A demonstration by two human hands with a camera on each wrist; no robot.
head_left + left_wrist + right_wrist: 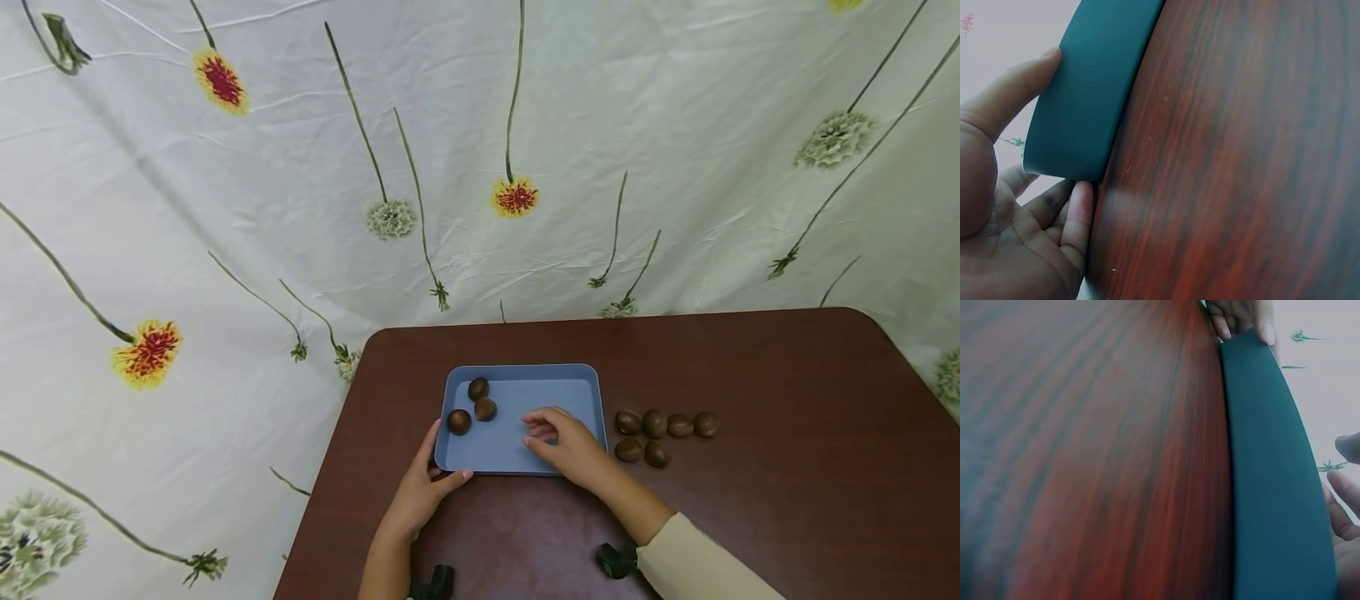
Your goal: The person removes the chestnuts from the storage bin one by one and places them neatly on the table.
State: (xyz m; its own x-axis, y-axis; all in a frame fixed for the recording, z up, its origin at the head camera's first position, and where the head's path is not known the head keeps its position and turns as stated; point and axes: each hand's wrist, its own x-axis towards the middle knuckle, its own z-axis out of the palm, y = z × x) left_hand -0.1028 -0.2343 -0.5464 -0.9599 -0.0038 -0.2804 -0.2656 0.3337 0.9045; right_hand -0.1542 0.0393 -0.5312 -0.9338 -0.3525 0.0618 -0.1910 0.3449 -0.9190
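A blue tray (543, 387) lies on the table, with three brown chestnuts (485, 408) inside at its left. My left hand (418, 492) grips the tray's near left corner, thumb at the front rim and fingers along the left side. In the left wrist view that thumb touches the top of the tray's wall (1091, 94), while the fingertips are partly hidden behind the corner. Over the right part of the tray hovers my right hand (567, 447), fingers loosely bent, with a gap between thumb and fingers and nothing visible in it. Several more chestnuts (654, 423) lie right of the tray.
The dark reddish-brown table (787, 500) has rounded far corners. Behind it and to its left hangs a white cloth (300, 167) printed with flowers. The chestnuts outside the tray form two short rows close to its right edge.
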